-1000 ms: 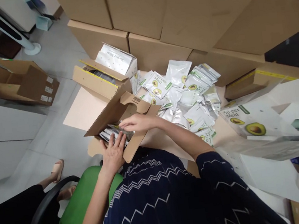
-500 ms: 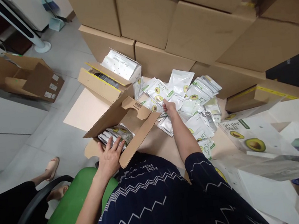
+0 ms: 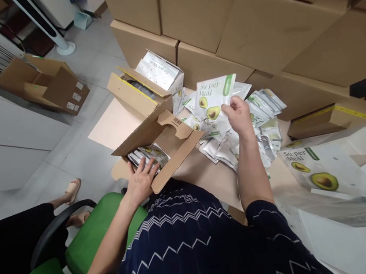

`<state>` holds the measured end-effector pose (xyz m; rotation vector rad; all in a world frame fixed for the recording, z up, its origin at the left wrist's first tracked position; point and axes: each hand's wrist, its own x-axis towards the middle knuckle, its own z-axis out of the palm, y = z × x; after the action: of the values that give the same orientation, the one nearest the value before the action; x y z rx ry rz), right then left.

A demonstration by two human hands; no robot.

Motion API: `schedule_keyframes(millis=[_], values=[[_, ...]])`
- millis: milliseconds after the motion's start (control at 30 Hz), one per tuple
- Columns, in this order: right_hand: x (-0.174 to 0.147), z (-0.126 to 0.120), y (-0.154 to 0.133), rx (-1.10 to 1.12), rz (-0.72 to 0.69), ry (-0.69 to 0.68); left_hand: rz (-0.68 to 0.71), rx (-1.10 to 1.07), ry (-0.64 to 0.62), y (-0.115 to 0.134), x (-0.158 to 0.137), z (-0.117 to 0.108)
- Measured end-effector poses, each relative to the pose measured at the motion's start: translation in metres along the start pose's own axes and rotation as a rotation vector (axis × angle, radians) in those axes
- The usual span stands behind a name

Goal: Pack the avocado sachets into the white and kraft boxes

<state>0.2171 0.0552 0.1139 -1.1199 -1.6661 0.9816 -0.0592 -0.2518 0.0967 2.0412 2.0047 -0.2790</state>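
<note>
My right hand point(image 3: 239, 116) pinches the lower right edge of a white sachet point(image 3: 211, 92) printed with avocados and "Su-per Meal", raised above the table. Under it spreads a heap of similar sachets point(image 3: 226, 149), some showing plain silver sides. My left hand point(image 3: 141, 181) lies with fingers spread at the near end of an open cardboard box point(image 3: 178, 155). Its fingertips touch a row of avocado sachets point(image 3: 156, 154) standing inside that box. The rest of the box's inside shows bare cardboard.
Behind the open box are another carton point(image 3: 136, 99) and a silver "Su-per Meal" box point(image 3: 158, 71). Stacked cartons point(image 3: 201, 14) wall the far side. White avocado boxes point(image 3: 324, 173) stand right. A green chair point(image 3: 105, 235) and a person's foot point(image 3: 73, 190) are at left.
My right hand has lifted a sachet up from the heap and turned it face-on. My left hand stays at the sachets in the box. The view has shifted slightly.
</note>
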Motion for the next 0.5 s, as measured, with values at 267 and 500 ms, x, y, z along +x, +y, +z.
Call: schedule_keyframes(millis=[267, 500], values=[[-0.047, 0.053, -0.132, -0.102, -0.306, -0.672, 0.035, -0.036, 0.003, -0.003, 0.000, 0.002], [-0.060, 0.153, -0.102, -0.709, -0.292, -1.120, 0.045, -0.044, -0.037, -0.002, 0.000, 0.002]])
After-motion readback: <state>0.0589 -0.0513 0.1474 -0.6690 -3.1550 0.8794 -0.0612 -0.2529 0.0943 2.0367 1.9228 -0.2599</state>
